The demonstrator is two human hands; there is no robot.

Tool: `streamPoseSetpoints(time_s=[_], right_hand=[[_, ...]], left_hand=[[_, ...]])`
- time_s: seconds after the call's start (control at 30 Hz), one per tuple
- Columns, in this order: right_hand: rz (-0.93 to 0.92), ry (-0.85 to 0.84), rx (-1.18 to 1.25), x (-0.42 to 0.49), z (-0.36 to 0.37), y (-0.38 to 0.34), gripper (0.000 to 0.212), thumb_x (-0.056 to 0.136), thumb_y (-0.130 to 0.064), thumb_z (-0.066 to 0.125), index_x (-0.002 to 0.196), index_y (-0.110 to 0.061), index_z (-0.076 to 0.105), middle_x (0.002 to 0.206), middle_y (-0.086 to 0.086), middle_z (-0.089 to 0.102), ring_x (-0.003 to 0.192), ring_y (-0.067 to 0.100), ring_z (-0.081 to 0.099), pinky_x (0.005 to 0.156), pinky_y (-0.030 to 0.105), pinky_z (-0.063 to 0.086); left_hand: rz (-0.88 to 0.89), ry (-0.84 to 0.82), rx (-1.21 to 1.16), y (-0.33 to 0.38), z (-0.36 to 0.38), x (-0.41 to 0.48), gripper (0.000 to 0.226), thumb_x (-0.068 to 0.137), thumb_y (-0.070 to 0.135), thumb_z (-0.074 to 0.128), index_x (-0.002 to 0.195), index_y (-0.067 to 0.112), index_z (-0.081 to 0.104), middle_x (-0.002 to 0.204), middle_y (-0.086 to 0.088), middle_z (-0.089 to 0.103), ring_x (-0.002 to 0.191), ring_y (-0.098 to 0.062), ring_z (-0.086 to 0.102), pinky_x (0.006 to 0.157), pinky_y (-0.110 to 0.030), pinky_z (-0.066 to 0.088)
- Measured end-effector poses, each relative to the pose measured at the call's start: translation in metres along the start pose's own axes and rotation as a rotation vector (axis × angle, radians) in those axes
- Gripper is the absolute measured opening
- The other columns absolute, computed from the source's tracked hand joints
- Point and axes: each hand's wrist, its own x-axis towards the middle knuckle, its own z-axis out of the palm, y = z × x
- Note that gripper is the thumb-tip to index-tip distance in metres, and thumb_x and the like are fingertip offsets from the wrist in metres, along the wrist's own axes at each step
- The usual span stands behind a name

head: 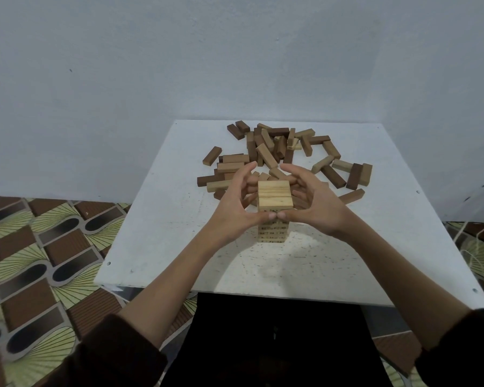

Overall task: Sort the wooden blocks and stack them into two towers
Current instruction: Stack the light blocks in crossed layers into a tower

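Dark sleeves (109,356) at the bottom, patterned floor (39,261) at left, bare forearms reaching over a white tabletop (157,247): painted board, scuffed and speckled, screw heads near the edges. Mid-tabletop there's one tower (273,230) of pale blocks, several layers, upright, printed marks on the near face. Left grip (235,203) and right grip (317,203) cup its top from either side. Thumb tips meet on the near face just under the top layer (275,195), fingers curled round the sides. Can't tell if the far fingertips touch, they're hidden. Reads as squaring up the layers. Blocks are small rigid rectangular bars of smooth wood. I'd judge them light and a bit slick, so the stack will shift with any lopsided push. Best hold is gentle opposed pressure on the side faces, both sides at once. Behind the tower is a loose pile (277,152) of mixed blocks, pale, mid-brown and dark brown, some flat, some leaning on each other. No second tower visible, so probably under half done. Plain pale-blue wall (235,51) at the back.
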Motion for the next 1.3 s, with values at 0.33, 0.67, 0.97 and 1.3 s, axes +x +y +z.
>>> streamPoseSetpoints(time_s=[0.33,0.67,0.97,1.3], right_hand=[[0.001,0.004,-0.012,-0.002,-0.003,-0.003,0.085,0.072,-0.009,0.079,0.141,-0.027,0.033,0.123,-0.010,0.052,0.122,0.005,0.048,0.107,0.023,0.036],[-0.012,0.002,0.002,-0.002,-0.003,-0.009,0.082,0.074,-0.004,0.076,0.141,-0.023,0.034,0.117,-0.012,0.054,0.112,-0.005,0.053,0.093,0.008,0.040],[-0.020,0.009,0.015,-0.001,-0.002,-0.009,0.081,0.074,-0.001,0.075,0.141,-0.021,0.034,0.119,-0.008,0.054,0.113,-0.001,0.052,0.085,0.004,0.041],[-0.051,0.195,0.050,0.002,-0.029,-0.021,0.044,0.088,-0.026,0.059,0.130,-0.019,0.048,0.115,-0.006,0.061,0.109,0.002,0.057,0.091,0.019,0.045]], left_hand=[[-0.015,-0.024,-0.008,0.003,-0.003,-0.003,0.102,0.062,0.023,0.082,0.146,0.020,0.024,0.130,0.001,0.052,0.123,-0.012,0.051,0.109,-0.042,0.038],[-0.018,-0.010,-0.003,0.011,-0.004,-0.003,0.106,0.059,0.030,0.081,0.147,0.016,0.023,0.125,-0.003,0.056,0.120,-0.016,0.053,0.108,-0.048,0.038],[-0.016,-0.021,-0.029,0.014,-0.003,-0.004,0.106,0.059,0.031,0.081,0.147,0.016,0.024,0.125,-0.001,0.056,0.119,-0.015,0.054,0.108,-0.046,0.039],[0.017,0.019,-0.105,0.035,-0.023,-0.001,0.063,0.084,0.022,0.061,0.139,0.019,0.033,0.121,0.001,0.057,0.115,-0.010,0.056,0.086,-0.020,0.048]])
